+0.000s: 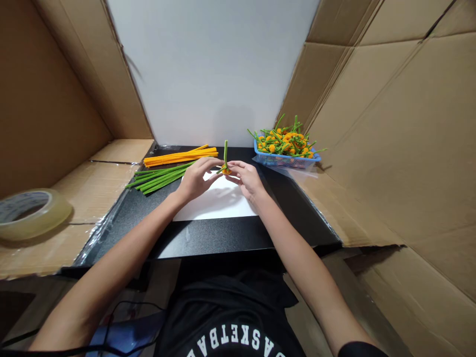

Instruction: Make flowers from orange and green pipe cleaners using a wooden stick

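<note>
Left hand [197, 179] and right hand [247, 179] pinch a green pipe-cleaner flower [225, 161] above the white paper [215, 203], both grips closed.

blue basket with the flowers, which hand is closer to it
Right. The right hand is in front of the blue plastic basket and to its left; the left hand is farther left, beyond the right hand.

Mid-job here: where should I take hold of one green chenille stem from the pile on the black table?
Best to pinch a single stem near its far-left tip, coming in from the left with the left hand. The green chenille stems fan apart at that end, so one tip looks easiest to separate, while their other ends bunch closer together near that hand.
</note>
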A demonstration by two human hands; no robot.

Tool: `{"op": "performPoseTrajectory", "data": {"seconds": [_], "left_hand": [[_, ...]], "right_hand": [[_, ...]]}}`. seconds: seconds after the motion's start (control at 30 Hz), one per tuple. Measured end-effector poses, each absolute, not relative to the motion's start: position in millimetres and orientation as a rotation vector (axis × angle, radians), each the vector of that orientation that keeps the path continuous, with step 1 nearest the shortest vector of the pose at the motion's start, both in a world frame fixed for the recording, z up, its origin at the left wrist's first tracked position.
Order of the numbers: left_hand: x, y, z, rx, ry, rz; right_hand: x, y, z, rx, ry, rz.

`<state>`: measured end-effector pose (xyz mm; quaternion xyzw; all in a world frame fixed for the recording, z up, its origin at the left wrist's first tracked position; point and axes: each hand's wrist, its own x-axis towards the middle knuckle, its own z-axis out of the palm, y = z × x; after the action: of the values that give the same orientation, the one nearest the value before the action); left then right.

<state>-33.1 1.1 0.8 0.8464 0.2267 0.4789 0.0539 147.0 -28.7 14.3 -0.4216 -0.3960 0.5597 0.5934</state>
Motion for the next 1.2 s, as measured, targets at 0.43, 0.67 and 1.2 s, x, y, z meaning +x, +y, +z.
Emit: {"op": "performPoseTrajectory", "data": {"seconds": [0.43, 0.67, 1.2], "left_hand": [[-54, 5, 21, 2.903, 0.564, 1.196], [-55, 7, 24, 2.901, 0.598, 1.135], [-49, 2, 25, 2.87, 0.704, 1.238]], "right_hand": [[154, -26, 11, -0.986, -1.066, 1.327], [150, -24, 6, -0.93, -1.135, 1.294], [143, -24, 2, -0.879, -1.194, 1.222]]}}
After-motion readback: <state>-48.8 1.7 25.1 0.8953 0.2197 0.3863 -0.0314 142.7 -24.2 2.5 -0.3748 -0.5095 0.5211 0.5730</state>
